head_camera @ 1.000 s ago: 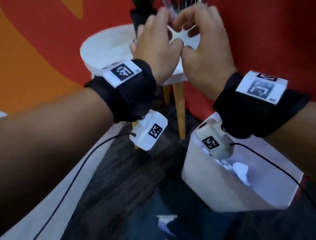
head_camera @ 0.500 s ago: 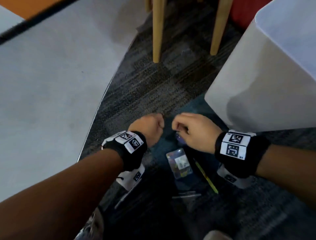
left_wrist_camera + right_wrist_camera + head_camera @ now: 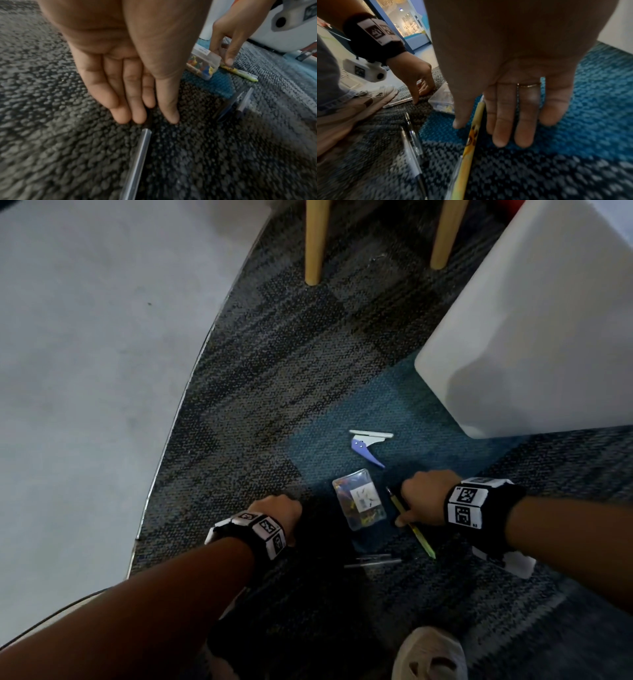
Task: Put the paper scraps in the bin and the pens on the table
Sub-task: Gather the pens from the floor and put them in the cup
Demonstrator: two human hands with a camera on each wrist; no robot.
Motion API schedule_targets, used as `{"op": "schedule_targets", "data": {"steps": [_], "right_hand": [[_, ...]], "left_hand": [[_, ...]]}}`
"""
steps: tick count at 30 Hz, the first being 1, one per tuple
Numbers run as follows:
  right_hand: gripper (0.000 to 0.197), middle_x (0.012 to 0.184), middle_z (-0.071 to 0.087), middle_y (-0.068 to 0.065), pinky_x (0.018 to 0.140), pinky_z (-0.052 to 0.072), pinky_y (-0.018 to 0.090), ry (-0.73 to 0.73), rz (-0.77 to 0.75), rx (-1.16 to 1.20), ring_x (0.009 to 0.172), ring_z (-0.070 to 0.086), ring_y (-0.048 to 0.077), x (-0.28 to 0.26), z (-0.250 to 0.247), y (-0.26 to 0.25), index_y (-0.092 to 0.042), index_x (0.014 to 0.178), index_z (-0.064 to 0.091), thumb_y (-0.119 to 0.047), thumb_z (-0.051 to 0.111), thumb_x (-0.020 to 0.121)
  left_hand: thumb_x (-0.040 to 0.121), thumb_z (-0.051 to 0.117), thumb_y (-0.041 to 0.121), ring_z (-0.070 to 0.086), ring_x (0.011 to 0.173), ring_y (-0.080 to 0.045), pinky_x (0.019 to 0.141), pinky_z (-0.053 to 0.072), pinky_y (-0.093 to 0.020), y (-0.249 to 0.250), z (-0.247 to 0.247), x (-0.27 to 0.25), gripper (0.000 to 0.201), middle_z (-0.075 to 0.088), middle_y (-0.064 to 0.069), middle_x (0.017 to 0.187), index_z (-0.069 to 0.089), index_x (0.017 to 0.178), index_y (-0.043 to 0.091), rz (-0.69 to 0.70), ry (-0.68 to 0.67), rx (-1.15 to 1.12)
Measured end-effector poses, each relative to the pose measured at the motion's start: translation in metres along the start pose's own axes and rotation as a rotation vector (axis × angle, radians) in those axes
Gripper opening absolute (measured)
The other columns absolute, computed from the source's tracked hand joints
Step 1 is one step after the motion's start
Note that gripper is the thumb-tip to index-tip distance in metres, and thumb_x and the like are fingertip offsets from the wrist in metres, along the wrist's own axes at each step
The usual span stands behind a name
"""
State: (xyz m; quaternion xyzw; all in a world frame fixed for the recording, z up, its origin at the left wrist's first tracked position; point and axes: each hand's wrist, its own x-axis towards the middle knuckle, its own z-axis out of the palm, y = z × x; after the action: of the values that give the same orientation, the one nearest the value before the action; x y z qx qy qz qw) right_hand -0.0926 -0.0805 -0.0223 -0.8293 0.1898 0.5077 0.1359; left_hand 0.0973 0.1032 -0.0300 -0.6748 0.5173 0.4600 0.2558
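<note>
On the dark carpet lies a yellow pen point(image 3: 416, 534) point(image 3: 471, 147). My right hand point(image 3: 423, 498) point(image 3: 477, 134) pinches its upper end between thumb and forefinger. My left hand point(image 3: 279, 513) point(image 3: 152, 119) reaches down with straight fingers. Its thumb and fingertips point(image 3: 130, 116) touch the carpet on either side of the end of a clear pen point(image 3: 135, 159) point(image 3: 397, 102). Two more clear pens point(image 3: 373, 561) point(image 3: 412, 142) lie between the hands. A purple and white paper scrap point(image 3: 368, 445) lies further out. The white bin point(image 3: 531, 337) stands at the right.
A clear plastic box of coloured pins point(image 3: 359, 499) lies between my hands. Two wooden table legs point(image 3: 313, 241) stand at the far edge of the carpet. My shoe point(image 3: 428, 652) is at the bottom, and grey floor point(image 3: 85, 371) lies to the left.
Both hands came down from the table top to the floor. In the last half second the right hand moved from the paper scrap onto the yellow pen, and the left moved back to the clear pen.
</note>
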Motion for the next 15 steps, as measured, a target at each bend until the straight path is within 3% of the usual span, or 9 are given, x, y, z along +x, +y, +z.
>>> {"op": "schedule_targets", "data": {"steps": [5, 8, 9, 10, 12, 15], "right_hand": [[0.046, 0.069, 0.044, 0.000, 0.062, 0.045, 0.032, 0.005, 0.015, 0.017, 0.058, 0.047, 0.019, 0.004, -0.003, -0.001, -0.020, 0.066, 0.038, -0.050, 0.064, 0.088], [0.043, 0.068, 0.044, -0.001, 0.058, 0.042, 0.028, 0.002, 0.028, 0.030, 0.062, 0.050, 0.021, 0.002, -0.009, 0.000, -0.020, 0.065, 0.039, -0.047, 0.064, 0.087], [0.043, 0.068, 0.044, -0.001, 0.056, 0.041, 0.027, 0.005, 0.035, 0.036, 0.061, 0.049, 0.020, 0.002, -0.011, 0.002, -0.021, 0.064, 0.040, -0.048, 0.064, 0.086], [0.042, 0.068, 0.044, -0.001, 0.056, 0.041, 0.027, 0.014, 0.048, 0.043, 0.061, 0.049, 0.019, 0.003, -0.014, 0.005, -0.021, 0.064, 0.041, -0.050, 0.063, 0.086], [0.042, 0.068, 0.044, -0.002, 0.060, 0.043, 0.028, 0.044, 0.085, 0.073, 0.067, 0.052, 0.023, 0.004, -0.017, 0.012, -0.021, 0.064, 0.042, -0.051, 0.063, 0.085], [0.042, 0.069, 0.043, -0.001, 0.064, 0.043, 0.030, 0.072, 0.114, 0.129, 0.073, 0.053, 0.027, 0.005, -0.020, 0.023, -0.020, 0.064, 0.041, -0.050, 0.062, 0.084]], "left_hand": [[0.093, 0.052, 0.013, 0.064, 0.094, -0.034, 0.071, 0.047, -0.035, -0.002, -0.006, 0.000, 0.008, 0.063, -0.014, 0.104, 0.057, 0.097, 0.010, 0.035, 0.050, 0.003], [0.089, 0.051, 0.009, 0.064, 0.085, -0.032, 0.066, 0.049, -0.036, -0.002, -0.025, 0.000, 0.013, 0.062, -0.014, 0.091, 0.050, 0.077, 0.011, -0.001, 0.081, -0.008], [0.086, 0.054, 0.008, 0.064, 0.085, -0.032, 0.067, 0.050, -0.036, -0.001, -0.038, -0.001, 0.010, 0.063, -0.013, 0.090, 0.053, 0.077, 0.011, -0.023, 0.118, -0.038], [0.082, 0.057, 0.008, 0.064, 0.086, -0.029, 0.068, 0.049, -0.033, 0.000, -0.055, -0.002, 0.004, 0.065, -0.010, 0.091, 0.058, 0.081, 0.011, -0.040, 0.178, -0.081], [0.076, 0.066, 0.011, 0.064, 0.086, -0.024, 0.068, 0.045, -0.025, -0.004, -0.096, -0.003, 0.012, 0.065, -0.003, 0.086, 0.066, 0.087, 0.015, -0.078, 0.318, -0.233], [0.075, 0.069, 0.013, 0.065, 0.082, -0.020, 0.070, 0.045, -0.022, -0.019, -0.160, -0.012, 0.008, 0.067, 0.000, 0.080, 0.067, 0.078, 0.020, -0.094, 0.571, -0.476]]}}
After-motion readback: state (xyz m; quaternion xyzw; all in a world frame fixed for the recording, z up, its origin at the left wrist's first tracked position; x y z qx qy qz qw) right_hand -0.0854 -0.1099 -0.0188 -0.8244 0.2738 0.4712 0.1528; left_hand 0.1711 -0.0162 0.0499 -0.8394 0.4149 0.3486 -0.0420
